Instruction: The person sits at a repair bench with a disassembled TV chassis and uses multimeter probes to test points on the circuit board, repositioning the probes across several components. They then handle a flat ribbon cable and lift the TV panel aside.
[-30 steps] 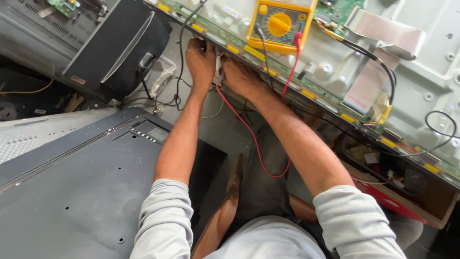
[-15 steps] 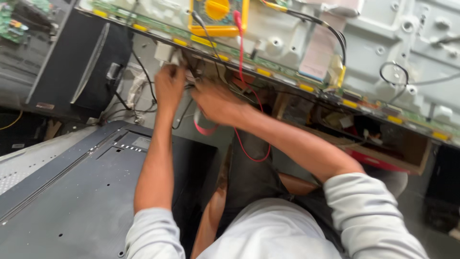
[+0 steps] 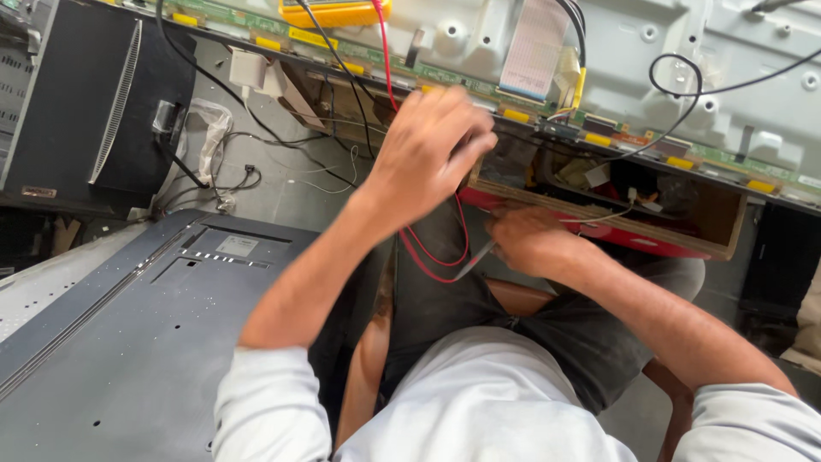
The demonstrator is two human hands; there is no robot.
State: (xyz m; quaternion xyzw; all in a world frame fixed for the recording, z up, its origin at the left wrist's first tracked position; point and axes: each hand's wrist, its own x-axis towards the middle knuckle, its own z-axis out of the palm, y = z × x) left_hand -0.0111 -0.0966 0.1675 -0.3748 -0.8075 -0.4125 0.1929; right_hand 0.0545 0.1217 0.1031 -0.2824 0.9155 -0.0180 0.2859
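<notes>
- Head view: the left hand (image 3: 432, 150) is raised in front of the long green circuit strip (image 3: 479, 85) that runs along the lower edge of the opened pale metal panel (image 3: 684, 51). Its fingers are curled narrow, and they seem to pinch something thin, though motion blur hides what.
- Head view: the right hand (image 3: 534, 239) sits lower, over the lap and just in front of the red-edged wooden tray (image 3: 650, 231). Its fingers are closed around a grey probe (image 3: 475, 259).
- Head view: the probe's long axis slants down and left from the right hand, its tip pointing away from the circuit strip. The strip lies up and beyond both hands; the left hand is the nearer one.
- Head view: a red lead (image 3: 428, 248) loops between the two hands and climbs to the yellow meter (image 3: 335, 12), which is cut off by the top edge.
- Head view: a black lead (image 3: 338, 68) also drops from the meter; its far end disappears behind the left hand.
- Head view: a dark grey back cover (image 3: 128, 334) lies flat at lower left.
</notes>
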